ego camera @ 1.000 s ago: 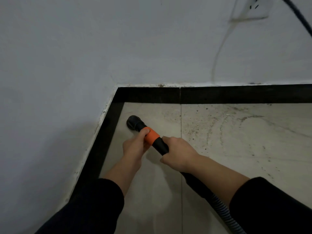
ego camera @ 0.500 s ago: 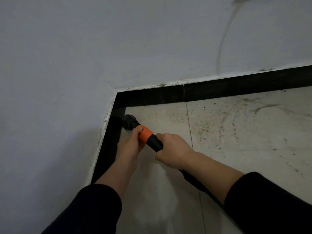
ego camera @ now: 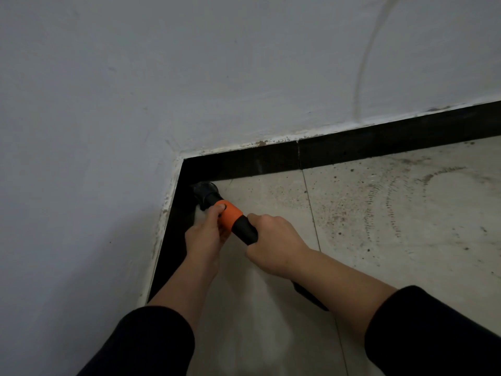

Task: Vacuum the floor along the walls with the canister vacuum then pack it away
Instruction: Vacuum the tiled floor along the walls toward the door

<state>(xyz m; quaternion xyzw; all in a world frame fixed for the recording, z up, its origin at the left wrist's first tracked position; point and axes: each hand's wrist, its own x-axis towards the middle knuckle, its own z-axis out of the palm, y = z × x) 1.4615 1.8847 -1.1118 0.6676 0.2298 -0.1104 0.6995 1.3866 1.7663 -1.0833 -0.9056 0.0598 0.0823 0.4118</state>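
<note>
Pale painted walls (ego camera: 244,63), far and left, meeting in a corner left of centre and filling most of the view. Faint curved streak (ego camera: 366,58) running down the far one at upper right.

Light tiled floor (ego camera: 406,253), spreading from the corner toward the near right. One grout line (ego camera: 311,207) running near to far just right of the hands.

Black skirting (ego camera: 379,142), lining the foot of both walls, with chipped white paint along its top edge.

Two dark sleeves (ego camera: 151,343), entering from the near edge, forearms bare beyond the cuffs.

Right hand (ego camera: 273,245), fingers wrapped firmly round the black vacuum hose handle (ego camera: 245,232), just behind the coloured band. Further stretch of the same handle visible under the right forearm, nearer the viewer.

Left hand (ego camera: 206,234), close beside the left skirting, clasped on the orange collar (ego camera: 230,214), thumb laid on top.

Round black nozzle (ego camera: 206,192), at the far tip of the handle, set low in the corner where the two runs of skirting meet. Actual contact with skirting or floor not discernible against the dark.

Dark dust arcs (ego camera: 379,207) and loose specks, scattered over the tile right of the grout line, well apart from the nozzle.
</note>
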